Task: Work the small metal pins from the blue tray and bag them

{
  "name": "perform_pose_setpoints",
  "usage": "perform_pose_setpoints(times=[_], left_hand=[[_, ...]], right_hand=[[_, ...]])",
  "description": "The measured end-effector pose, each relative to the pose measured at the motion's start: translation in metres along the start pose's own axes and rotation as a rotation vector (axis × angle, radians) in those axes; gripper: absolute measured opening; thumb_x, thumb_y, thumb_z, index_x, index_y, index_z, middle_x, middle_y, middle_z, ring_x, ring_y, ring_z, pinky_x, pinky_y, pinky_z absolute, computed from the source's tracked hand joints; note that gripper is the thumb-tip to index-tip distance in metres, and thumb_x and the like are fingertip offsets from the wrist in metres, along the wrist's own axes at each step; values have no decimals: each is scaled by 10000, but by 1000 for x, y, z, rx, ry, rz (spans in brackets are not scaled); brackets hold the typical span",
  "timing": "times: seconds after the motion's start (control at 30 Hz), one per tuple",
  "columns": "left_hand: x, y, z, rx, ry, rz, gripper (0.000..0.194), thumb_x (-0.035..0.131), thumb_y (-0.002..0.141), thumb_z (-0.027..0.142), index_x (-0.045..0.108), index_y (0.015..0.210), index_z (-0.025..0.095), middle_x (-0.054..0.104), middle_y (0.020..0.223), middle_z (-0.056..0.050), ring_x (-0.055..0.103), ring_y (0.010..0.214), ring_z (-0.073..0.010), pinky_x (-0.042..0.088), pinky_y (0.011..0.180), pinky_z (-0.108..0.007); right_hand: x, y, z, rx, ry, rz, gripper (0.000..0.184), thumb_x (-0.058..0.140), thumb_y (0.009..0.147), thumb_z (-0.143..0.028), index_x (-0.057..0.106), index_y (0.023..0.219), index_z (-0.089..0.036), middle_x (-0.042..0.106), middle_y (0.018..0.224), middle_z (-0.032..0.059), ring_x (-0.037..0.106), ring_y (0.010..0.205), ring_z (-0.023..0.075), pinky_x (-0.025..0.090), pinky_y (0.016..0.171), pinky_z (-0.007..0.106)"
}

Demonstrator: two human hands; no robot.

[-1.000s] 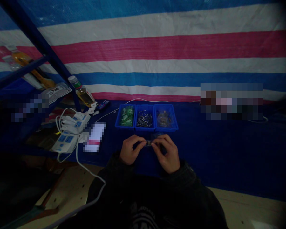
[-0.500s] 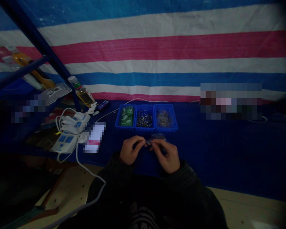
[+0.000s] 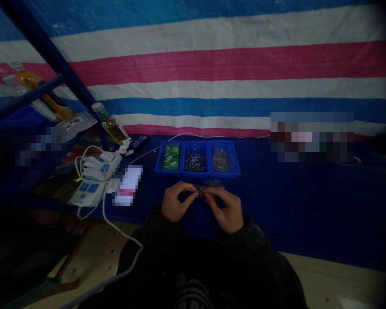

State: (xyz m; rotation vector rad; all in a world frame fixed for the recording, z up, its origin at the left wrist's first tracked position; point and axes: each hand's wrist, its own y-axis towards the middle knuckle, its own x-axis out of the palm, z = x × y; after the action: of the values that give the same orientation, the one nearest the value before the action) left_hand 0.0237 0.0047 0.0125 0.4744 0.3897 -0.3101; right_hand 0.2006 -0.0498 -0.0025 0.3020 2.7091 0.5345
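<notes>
My left hand [image 3: 176, 203] and my right hand [image 3: 228, 211] meet in front of the bins, thumb and forefinger of each pinched together. Between the fingertips is the edge of a small clear plastic bag [image 3: 214, 183], part of it showing beyond my right fingers. Whether anything lies inside the bag is too dark to tell. Just beyond stand three joined blue bins: the left bin [image 3: 157, 169] holds green packets [image 3: 171, 156], the middle one short metal pins or screws [image 3: 195, 162], the right one small clear bags [image 3: 221, 159].
Left of my hands lie a blurred-out phone [image 3: 128, 185] and a power strip [image 3: 89, 192] with white cables. A bottle [image 3: 113, 128] leans by the blue metal frame [image 3: 80, 96]. A striped tarp [image 3: 212, 64] hangs behind the blue table [image 3: 296, 206].
My fingertips have shifted slightly at the bag's edge, with my left fingers a little higher and further right. The bins and other things stay where they were.
</notes>
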Motion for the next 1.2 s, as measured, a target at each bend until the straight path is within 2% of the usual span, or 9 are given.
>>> perform_pose_setpoints(times=[0.2, 0.33, 0.53, 0.6, 0.67, 0.73, 0.8, 1.07, 1.2], left_hand=[[-1, -2, -4, -59, -37, 15, 124, 670, 919, 263, 649, 1000, 173, 743, 898, -51, 720, 797, -172, 543, 755, -285], [0, 0, -7, -73, -13, -102, 138, 644, 938, 247, 656, 1060, 184, 748, 927, -50, 714, 843, -174, 538, 791, -291], [3, 2, -11, 37, 164, -310, 310, 728, 877, 321, 684, 1170, 231, 715, 1135, -81, 645, 1045, -234, 531, 902, -362], [4, 2, -12, 77, 221, -344, 416, 757, 847, 380, 668, 1233, 253, 684, 1229, -84, 611, 1117, -257, 499, 987, -415], [5, 1, -13, 106, 279, -384, 509, 772, 823, 438, 643, 1284, 265, 657, 1290, -79, 586, 1152, -270, 479, 1022, -445], [6, 1, -14, 122, 335, -438, 554, 761, 826, 470, 615, 1323, 272, 635, 1332, -66, 561, 1185, -273, 471, 1035, -448], [6, 1, -14, 127, 381, -471, 560, 745, 838, 484, 603, 1335, 268, 620, 1355, -53, 537, 1211, -273, 463, 1048, -440], [8, 0, -12, 104, 487, -496, 437, 660, 906, 496, 639, 1278, 270, 649, 1162, -50, 589, 1081, -245, 452, 1022, -426], [15, 0, -7, 39, 525, -427, 534, 618, 938, 485, 532, 1402, 235, 664, 1029, -49, 597, 1014, -241, 468, 945, -396]], right_hand=[[-5, -1, -4, 36, -21, 144, 143, 597, 947, -246, 727, 1005, -230, 742, 863, 46, 689, 725, 195, 554, 710, 332], [-10, -3, -4, 87, -18, 241, 225, 569, 964, -298, 714, 1116, -218, 752, 991, 75, 692, 752, 209, 554, 736, 355], [-16, -5, -6, 40, 9, 146, 390, 470, 1011, -337, 707, 735, -196, 656, 657, 31, 619, 592, 171, 492, 605, 304], [-15, -5, -5, 53, 15, 172, 369, 461, 1014, -356, 732, 825, -192, 681, 697, 42, 637, 615, 179, 504, 616, 310], [-13, -4, -3, 88, 27, 200, 329, 473, 1009, -381, 729, 1089, -190, 744, 866, 74, 686, 707, 204, 540, 662, 330], [-9, -3, 0, 127, 59, 204, 415, 506, 993, -404, 615, 1340, -204, 747, 1090, 107, 720, 813, 225, 569, 690, 345], [-6, -1, 2, 155, 89, 183, 491, 536, 980, -413, 532, 1434, -225, 710, 1222, 119, 731, 889, 236, 584, 691, 342], [-6, 1, 1, 182, 73, 113, 297, 543, 990, -384, 688, 1199, -230, 739, 1106, 85, 725, 929, 233, 590, 699, 330], [-5, 1, 3, 182, 70, 110, 258, 543, 991, -376, 704, 1120, -221, 741, 1050, 74, 717, 873, 213, 579, 703, 327]])
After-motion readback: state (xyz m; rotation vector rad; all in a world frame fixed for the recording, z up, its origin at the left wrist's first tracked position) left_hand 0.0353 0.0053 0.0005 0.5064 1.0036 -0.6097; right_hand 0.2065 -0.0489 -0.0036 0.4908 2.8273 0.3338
